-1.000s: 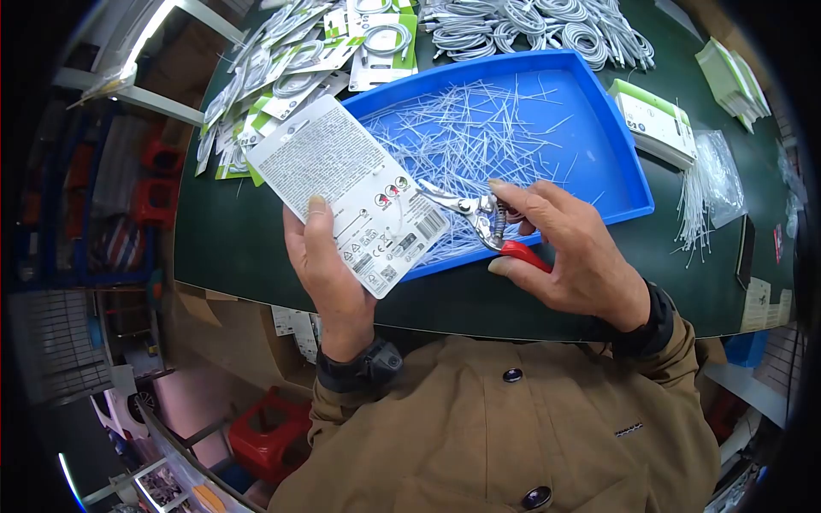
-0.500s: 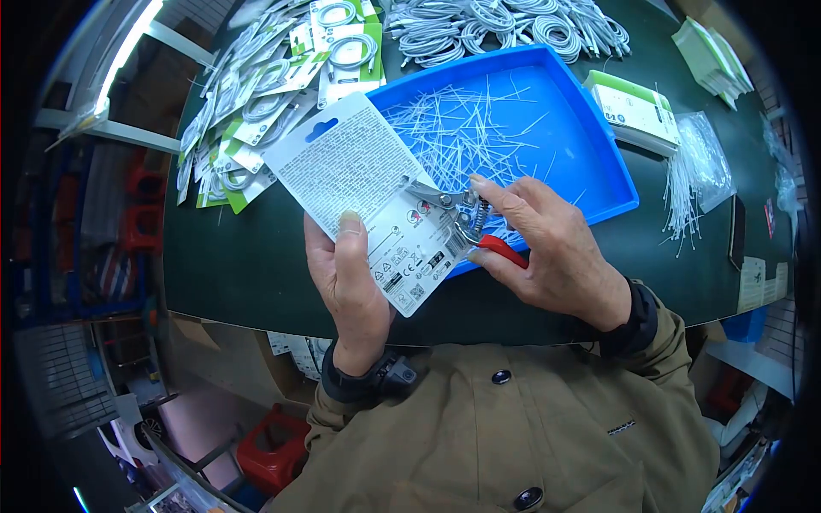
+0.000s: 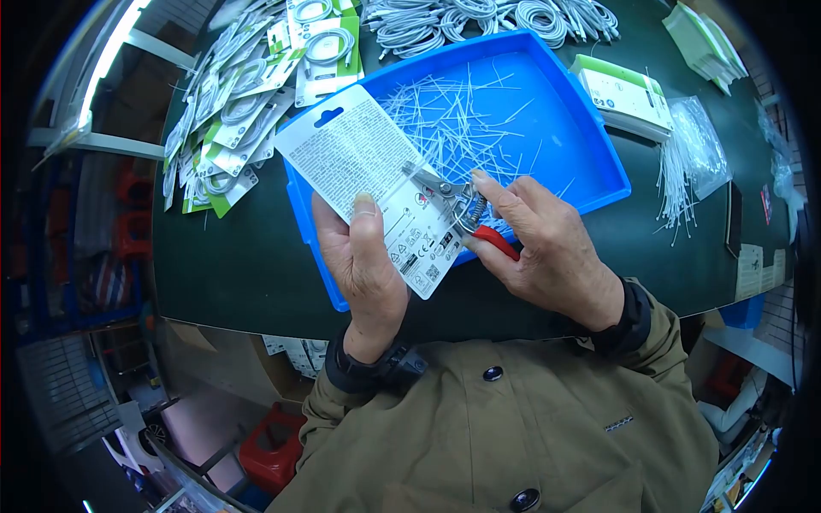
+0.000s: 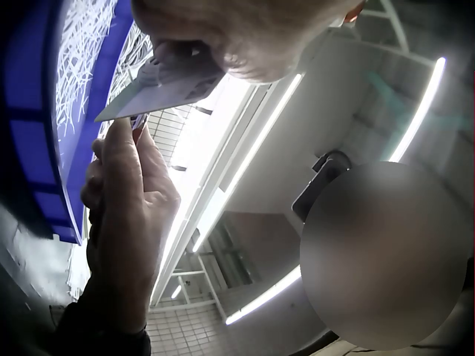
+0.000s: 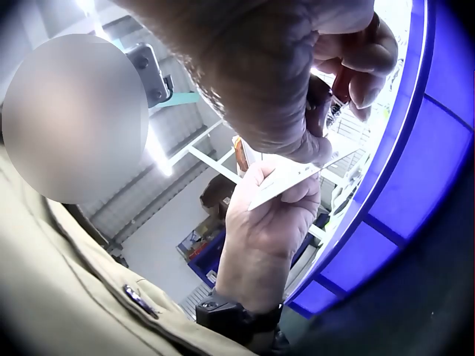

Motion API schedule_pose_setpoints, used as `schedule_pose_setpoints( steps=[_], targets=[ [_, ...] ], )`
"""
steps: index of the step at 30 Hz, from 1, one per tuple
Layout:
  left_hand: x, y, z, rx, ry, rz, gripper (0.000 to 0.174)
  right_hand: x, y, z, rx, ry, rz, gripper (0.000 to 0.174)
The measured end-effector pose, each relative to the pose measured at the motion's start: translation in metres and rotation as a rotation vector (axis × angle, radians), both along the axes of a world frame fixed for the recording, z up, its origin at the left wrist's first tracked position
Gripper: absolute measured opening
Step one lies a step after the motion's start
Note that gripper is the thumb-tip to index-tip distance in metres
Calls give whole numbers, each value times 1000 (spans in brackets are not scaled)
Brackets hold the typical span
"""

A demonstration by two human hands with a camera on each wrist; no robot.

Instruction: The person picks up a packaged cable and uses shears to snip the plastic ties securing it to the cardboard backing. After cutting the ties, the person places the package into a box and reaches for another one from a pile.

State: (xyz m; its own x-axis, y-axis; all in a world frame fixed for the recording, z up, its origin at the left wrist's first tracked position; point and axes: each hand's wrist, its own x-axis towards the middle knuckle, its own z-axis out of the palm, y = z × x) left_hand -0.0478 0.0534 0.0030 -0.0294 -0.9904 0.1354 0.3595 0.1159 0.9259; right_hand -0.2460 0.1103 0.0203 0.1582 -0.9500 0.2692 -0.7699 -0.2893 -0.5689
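Observation:
My left hand (image 3: 363, 265) holds a white printed packaging card (image 3: 338, 141) with a hang hole, its thumb flat on the printed face and the fingers behind. My right hand (image 3: 552, 244) grips a pair of spring-loaded hand snips (image 3: 498, 243) with red handles. Their metal jaws lie over the card's right side, the tips near the middle of the text block. Beneath is a blue tray (image 3: 617, 167) of loose thin white strips (image 3: 453, 115). Seen from the right wrist, the left hand (image 5: 260, 230) pinches the card (image 5: 286, 182) just past the right fingers.
Carded cables (image 3: 227, 128) are heaped at the left, and coiled grey cables (image 3: 543, 21) lie at the back. Right of the tray are a stack of green-and-white cards (image 3: 624, 98), a bundle of white strips (image 3: 678, 184) and a clear plastic bag (image 3: 699, 141).
The snips' tips have moved from the card's right edge inward over its printed face. The left hand and card have shifted right relative to the tray, and the head view has shifted slightly.

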Motion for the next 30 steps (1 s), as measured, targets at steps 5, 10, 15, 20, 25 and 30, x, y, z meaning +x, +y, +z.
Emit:
schedule_pose_setpoints(
  steps=[5, 10, 15, 20, 25, 30],
  targets=[
    [-7, 2, -3, 48, -67, 13, 46, -4, 6, -7, 31, -54, -35, 69],
    [-7, -2, -7, 123, -53, 82, 41, -12, 20, -10, 124, -112, -30, 70],
    [3, -7, -4, 203, 40, 91, 38, -26, 33, -5, 225, -186, 73, 67],
    [-1, -5, -7, 188, 38, 29, 39, -20, 32, -5, 194, -167, 88, 69],
    [-3, -3, -6, 179, 45, 28, 40, -14, 31, -5, 131, -98, 98, 71],
    [-5, -3, -14, 175, 48, 45, 40, -10, 33, -5, 160, -85, 90, 71]
  ],
)
